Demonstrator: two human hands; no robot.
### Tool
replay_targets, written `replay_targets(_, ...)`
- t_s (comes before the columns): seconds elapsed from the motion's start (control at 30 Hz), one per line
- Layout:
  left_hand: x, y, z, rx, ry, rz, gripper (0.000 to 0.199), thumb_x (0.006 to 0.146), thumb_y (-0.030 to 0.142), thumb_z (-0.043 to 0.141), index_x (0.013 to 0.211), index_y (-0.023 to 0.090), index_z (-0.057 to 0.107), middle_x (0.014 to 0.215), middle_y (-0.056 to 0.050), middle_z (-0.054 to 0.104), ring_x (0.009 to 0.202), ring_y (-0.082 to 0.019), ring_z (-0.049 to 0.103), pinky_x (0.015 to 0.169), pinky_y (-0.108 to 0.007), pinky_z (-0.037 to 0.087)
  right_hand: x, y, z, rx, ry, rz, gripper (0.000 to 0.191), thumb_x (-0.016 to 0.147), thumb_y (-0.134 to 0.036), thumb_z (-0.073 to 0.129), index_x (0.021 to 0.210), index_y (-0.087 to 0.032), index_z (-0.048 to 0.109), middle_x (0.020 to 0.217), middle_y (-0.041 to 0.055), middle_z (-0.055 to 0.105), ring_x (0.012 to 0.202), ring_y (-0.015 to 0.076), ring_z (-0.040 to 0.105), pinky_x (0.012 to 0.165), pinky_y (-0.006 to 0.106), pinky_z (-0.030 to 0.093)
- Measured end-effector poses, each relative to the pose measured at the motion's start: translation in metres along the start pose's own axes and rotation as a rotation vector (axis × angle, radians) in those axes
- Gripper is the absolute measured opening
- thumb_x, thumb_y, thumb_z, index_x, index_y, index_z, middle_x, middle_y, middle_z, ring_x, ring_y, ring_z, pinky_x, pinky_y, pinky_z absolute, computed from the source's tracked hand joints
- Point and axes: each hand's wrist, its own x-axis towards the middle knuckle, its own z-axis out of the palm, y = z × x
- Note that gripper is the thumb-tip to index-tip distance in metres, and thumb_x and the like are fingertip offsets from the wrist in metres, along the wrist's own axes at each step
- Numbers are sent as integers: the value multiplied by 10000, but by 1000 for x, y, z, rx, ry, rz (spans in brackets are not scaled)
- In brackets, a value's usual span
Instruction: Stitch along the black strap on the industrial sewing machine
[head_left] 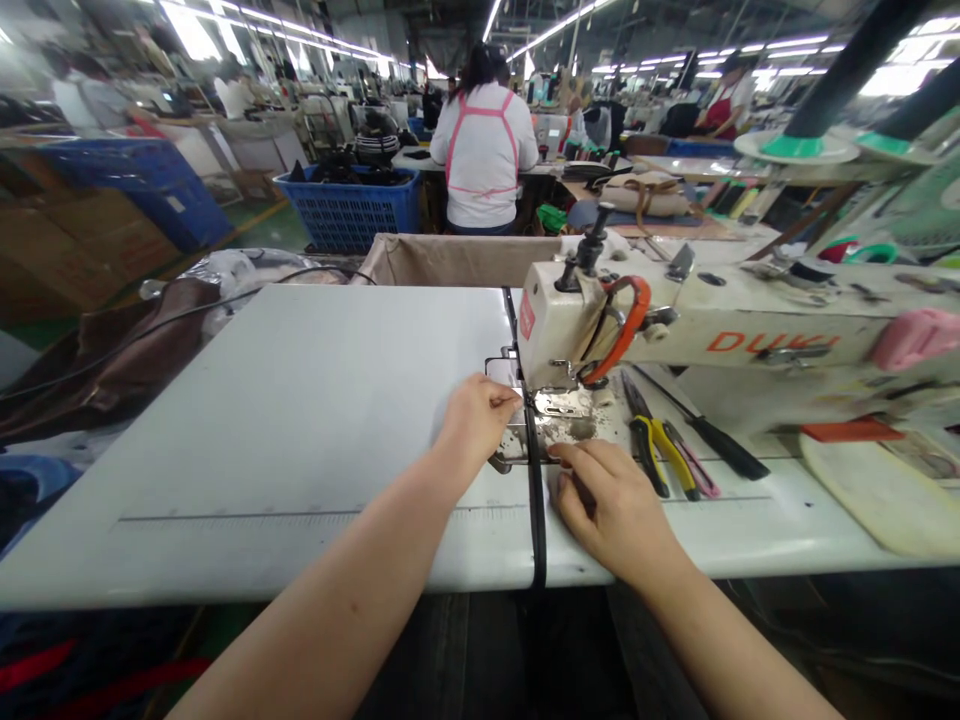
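A long black strap (537,520) runs over the table's front edge, across the bed of the sewing machine (559,330) and out behind its head. Left of the strap, close to the presser foot, my left hand (478,425) has thumb and forefinger pinched together; whatever is between them is too small to make out. My right hand (611,505) lies on the strap's right side. Its fingers are loosely bent, thumb apart from the forefinger, and the forefinger tip is beside the strap at the metal needle plate (577,428).
Yellow-and-black pliers (664,450), a pink-handled cutter (694,460) and a black-handled screwdriver (724,445) lie under the machine arm. Brown material (120,350) is heaped at the left. Behind the table stand a fabric-lined bin (457,262), a blue crate (352,210) and a seated person (486,150).
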Motion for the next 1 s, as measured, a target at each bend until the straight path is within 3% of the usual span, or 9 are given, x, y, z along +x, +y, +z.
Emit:
replay_targets(0.4,3,-5,9,50,56,19,125,887,131,782,831,221,847,899,-27,698,849,-173,682,822,-286,526,0,-3,-1,17,21,-8,266,965,-129,536,1192,-144,673,1005,132,717,943,302,662,861,469,571)
replay_targets(1.0,7,-15,15,69,96,83,87,865,148,800,831,214,843,847,-18,700,777,-153,676,741,-278,528,1,-3,1,68,24,5,276,948,-115,534,1164,-120,706,1015,137,728,958,304,660,875,484,569)
